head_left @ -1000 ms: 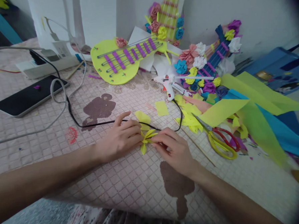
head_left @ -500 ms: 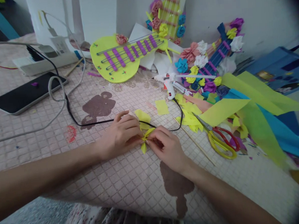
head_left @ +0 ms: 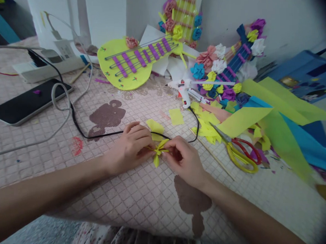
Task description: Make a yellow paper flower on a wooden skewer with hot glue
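Observation:
A small yellow paper flower [head_left: 157, 158] with narrow pointed petals lies between my fingertips, just above the cloth. My left hand [head_left: 135, 145] is closed and grips the flower's left side; its fingertips partly hide that petal. From the right, my right hand [head_left: 184, 160] pinches a petal tip between thumb and forefinger. A loose yellow paper piece [head_left: 155, 126] rests just beyond the flower, with the black cord [head_left: 106, 134] passing over the cloth behind my hands. A square yellow paper piece [head_left: 176, 116] lies farther back.
A white glue gun [head_left: 183, 91] stands behind the paper scraps. Scissors [head_left: 240, 156] and a thin wooden stick [head_left: 215, 157] lie to the right. A yellow paper guitar [head_left: 128, 78] leans at the back. At left are a tablet [head_left: 28, 101] and a power strip [head_left: 29, 72].
My right hand's fingers have drawn slightly back to the right, so more of the flower's right petals shows. My left hand stays nearly in place on the flower.

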Available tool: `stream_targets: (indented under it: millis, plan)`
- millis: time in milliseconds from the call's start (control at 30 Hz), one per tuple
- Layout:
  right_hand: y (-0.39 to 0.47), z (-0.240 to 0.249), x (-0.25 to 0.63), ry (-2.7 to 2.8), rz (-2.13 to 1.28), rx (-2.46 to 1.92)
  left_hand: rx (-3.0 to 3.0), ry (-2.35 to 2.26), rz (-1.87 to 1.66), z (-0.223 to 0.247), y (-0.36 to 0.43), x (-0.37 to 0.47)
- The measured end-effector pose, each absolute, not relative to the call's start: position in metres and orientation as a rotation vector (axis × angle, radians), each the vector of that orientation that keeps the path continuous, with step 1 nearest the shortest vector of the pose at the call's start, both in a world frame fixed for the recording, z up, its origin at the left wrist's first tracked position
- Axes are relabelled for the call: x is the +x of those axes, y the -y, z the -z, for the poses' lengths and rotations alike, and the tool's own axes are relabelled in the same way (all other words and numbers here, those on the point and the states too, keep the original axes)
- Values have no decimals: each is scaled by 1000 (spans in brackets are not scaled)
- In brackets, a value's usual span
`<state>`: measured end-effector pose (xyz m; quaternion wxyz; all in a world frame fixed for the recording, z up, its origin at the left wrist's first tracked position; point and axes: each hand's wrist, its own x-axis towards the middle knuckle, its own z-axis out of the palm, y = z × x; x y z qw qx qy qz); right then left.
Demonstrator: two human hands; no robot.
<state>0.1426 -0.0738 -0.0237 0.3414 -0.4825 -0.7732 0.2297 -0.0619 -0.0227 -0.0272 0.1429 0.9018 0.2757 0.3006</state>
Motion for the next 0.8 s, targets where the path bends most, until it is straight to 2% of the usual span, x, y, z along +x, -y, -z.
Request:
stream_targets:
  millis: [300, 600, 800]
  plan:
    - [76, 20, 153, 1811, -719, -1341, 2583, -743, -918, 20, 23, -65]
    - [72, 10, 176, 1567, -874, -1396, 2615, -928, -1182, 11, 7, -77]
    - [67, 5, 187, 1559, -890, -1423, 2650, -985, -1204, 13, -2, -77]
